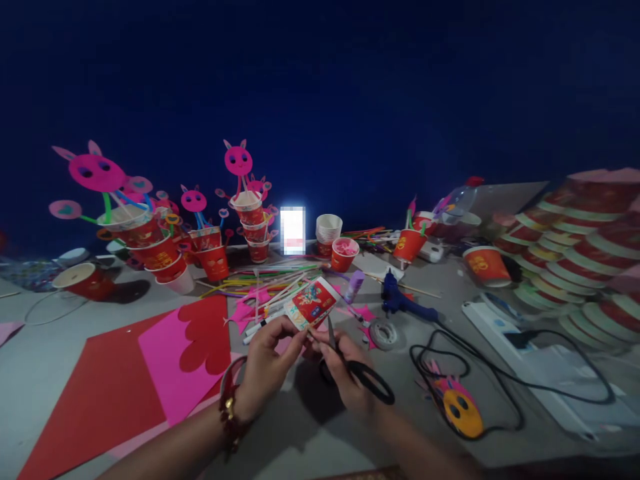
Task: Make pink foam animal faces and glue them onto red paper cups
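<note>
A red and white printed paper cup [314, 303] lies tilted on its side between my hands, at the middle of the table. My left hand [273, 357] is closed, its thumb and fingers pinching the cup's near rim. Black-handled scissors [373, 381] are held in my right hand [347, 373], their blades pointing up beside the cup. The fingertips of my right hand meet those of my left at the rim. Whatever small piece lies between the fingertips is too small to make out.
Red cardboard [105, 380] and pink paper [165, 367] lie at left. Decorated cup figures [207, 250] stand behind. A blue glue gun [400, 297], tape roll [384, 333], looping black cable and power strip [530, 380] are at right, near tall cup stacks [590, 240].
</note>
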`<state>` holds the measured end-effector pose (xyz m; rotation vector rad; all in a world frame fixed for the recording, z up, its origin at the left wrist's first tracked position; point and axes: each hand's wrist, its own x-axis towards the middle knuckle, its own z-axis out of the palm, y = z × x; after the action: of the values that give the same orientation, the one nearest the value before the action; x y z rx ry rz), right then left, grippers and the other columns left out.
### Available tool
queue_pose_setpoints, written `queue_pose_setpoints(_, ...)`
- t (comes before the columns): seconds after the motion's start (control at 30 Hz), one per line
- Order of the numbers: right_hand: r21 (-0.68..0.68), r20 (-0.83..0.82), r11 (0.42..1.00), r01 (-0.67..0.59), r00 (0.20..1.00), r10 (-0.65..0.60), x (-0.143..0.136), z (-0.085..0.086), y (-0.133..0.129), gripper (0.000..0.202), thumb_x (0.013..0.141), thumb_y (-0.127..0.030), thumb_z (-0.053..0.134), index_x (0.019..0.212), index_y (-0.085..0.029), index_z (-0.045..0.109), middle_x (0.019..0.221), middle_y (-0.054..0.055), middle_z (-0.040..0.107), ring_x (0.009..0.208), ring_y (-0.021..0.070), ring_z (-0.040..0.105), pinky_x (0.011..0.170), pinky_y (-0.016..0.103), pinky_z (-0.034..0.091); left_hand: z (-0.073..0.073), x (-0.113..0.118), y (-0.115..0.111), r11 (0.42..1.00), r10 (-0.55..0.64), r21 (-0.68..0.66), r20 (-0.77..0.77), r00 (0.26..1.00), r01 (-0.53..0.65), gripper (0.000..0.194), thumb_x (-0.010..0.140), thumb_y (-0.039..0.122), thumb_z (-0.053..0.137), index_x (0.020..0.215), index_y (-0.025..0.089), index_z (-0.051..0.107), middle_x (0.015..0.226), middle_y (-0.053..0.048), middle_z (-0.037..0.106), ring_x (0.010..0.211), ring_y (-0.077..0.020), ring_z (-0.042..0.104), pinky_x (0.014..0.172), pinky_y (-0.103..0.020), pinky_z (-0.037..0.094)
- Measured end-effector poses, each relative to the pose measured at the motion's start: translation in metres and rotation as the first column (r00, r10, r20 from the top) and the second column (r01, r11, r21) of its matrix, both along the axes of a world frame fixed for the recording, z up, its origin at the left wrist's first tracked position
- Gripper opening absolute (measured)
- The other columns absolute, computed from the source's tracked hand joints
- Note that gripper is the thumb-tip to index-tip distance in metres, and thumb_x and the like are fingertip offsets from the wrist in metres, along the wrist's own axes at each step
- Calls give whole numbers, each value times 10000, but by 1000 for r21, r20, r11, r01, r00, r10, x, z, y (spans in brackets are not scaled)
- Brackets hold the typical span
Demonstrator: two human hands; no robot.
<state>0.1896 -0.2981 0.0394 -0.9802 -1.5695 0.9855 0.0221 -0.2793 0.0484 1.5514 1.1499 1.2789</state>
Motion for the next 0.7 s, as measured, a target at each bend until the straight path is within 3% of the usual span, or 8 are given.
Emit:
queue_pose_setpoints(0.13, -112, -189, 994, -5, 982, -16, -4, -8, 2, 219, 1006, -333, 473, 1067, -244, 664, 867, 17, 723, 770, 171, 699, 746, 282, 566, -4, 3, -6, 996, 85, 44, -47, 995, -83, 154, 854, 262, 670, 721, 183, 674, 705, -7, 689, 677, -160, 617, 697, -264, 471)
queue_pose_setpoints(0.2, -129, -230, 992, -13, 973, -17, -4, -9, 3, 207, 1006, -332, 480, 1078, -245, 654, 868, 12, 726, 753, 162, 697, 737, 273, 563, -8, 4, -6, 998, 60, -9, -6, 998, -60, 155, 843, 286, 685, 731, 180, 676, 716, -14, 686, 687, -167, 613, 691, -269, 468)
queue_pose_setpoints(0.3, -83, -166, 997, -4, 986, -10, -1, -7, 4, 207, 999, -331, 497, 1115, -234, 638, 929, 31, 732, 811, 170, 695, 766, 279, 556, -11, 2, 0, 993, 0, -116, 191, 982, 22, 247, 879, 366, 646, 717, 182, 610, 672, 5, 615, 643, -147, 559, 634, -254, 448)
queue_pose_setpoints(0.4, -47, -105, 999, -23, 994, 18, 3, -6, 4, 214, 1001, -338, 484, 1109, -222, 629, 920, 44, 727, 808, 181, 696, 765, 298, 560, -7, -5, 12, 992, 89, -113, 367, 926, -51, 303, 922, 424, 576, 722, 202, 526, 647, 40, 505, 608, -123, 479, 609, -233, 424)
queue_pose_setpoints(0.47, -42, -63, 997, -64, 996, 62, 4, -6, 5, 229, 1001, -346, 476, 1094, -219, 642, 904, 51, 731, 789, 189, 704, 748, 307, 568, 0, -11, 22, 991, 121, -100, 367, 922, -90, 236, 864, 426, 661, 849, 208, 571, 782, 17, 565, 723, -139, 534, 684, -239, 450)
queue_pose_setpoints(0.5, -48, -30, 995, -93, 995, 91, 4, -6, 4, 236, 998, -349, 476, 1076, -221, 657, 902, 54, 738, 797, 196, 710, 744, 310, 571, 5, -14, 27, 992, 105, -96, 348, 932, -76, 293, 801, 416, 732, 961, 213, 594, 923, -16, 609, 845, -165, 573, 759, -261, 467)
queue_pose_setpoints(0.6, -81, 73, 980, -180, 980, 186, 3, -4, 3, 247, 992, -352, 474, 1009, -238, 692, 900, 52, 762, 807, 202, 724, 732, 308, 578, 16, -22, 38, 972, -126, -152, 298, 946, 177, 609, 684, 431, 815, 1200, 224, 567, 1207, -97, 613, 1083, -268, 589, 897, -353, 475)
queue_pose_setpoints(0.7, -83, 78, 974, -212, 973, 219, 1, -3, 0, 227, 986, -366, 478, 1026, -245, 665, 901, 47, 770, 775, 196, 730, 708, 307, 580, 15, -26, 41, 887, -306, -249, 313, 899, 389, 647, 705, 438, 795, 1257, 215, 543, 1134, -92, 664, 1031, -286, 631, 868, -373, 496)
